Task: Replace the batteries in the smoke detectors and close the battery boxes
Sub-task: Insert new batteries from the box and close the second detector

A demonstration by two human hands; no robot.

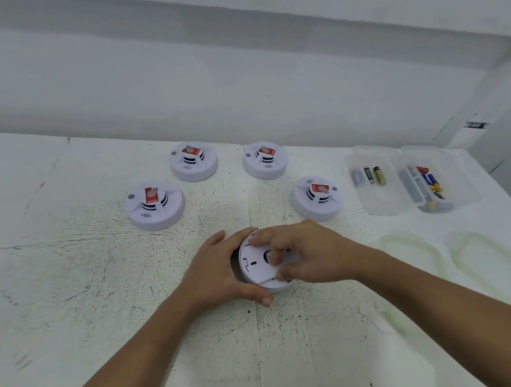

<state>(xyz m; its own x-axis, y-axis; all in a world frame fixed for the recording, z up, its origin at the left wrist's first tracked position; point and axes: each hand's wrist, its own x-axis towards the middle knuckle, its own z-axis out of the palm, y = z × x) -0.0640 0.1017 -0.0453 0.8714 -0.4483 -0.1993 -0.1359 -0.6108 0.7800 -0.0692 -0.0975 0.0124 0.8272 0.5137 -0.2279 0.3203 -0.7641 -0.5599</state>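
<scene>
1. Hands are meeting near the middle of the white, black-speckled table (62,291), both on one upturned smoke detector (255,265) that is lying with its flat back facing up.
2. Left hand (217,276) is grasping that detector by its left rim. Its fingers are curling over the far edge and its thumb is wrapping round the near edge.
3. Right hand (307,255) is reaching over the back from the right with bent fingers. One fingertip is pressing near the far edge while the thumb is pinching at the near edge, so this hand is gripping the detector's back. Whether a battery cover is sitting under those fingers I cannot tell.
4. Four other detectors are sitting face up beyond the hands, each wearing a red label and standing apart from the others: the near-left detector (155,205), the far-left detector (194,161), the far-right detector (265,160) and the near-right detector (316,197).
5. Further right, a clear plastic battery box (383,203) is lying open, just beside the near-right detector.
6. Its left half is holding three loose batteries (369,174) side by side, and its right half is holding a packed cluster of batteries (429,187).
7. Behind the table, a white wall (229,80) is rising along the far edge.
</scene>
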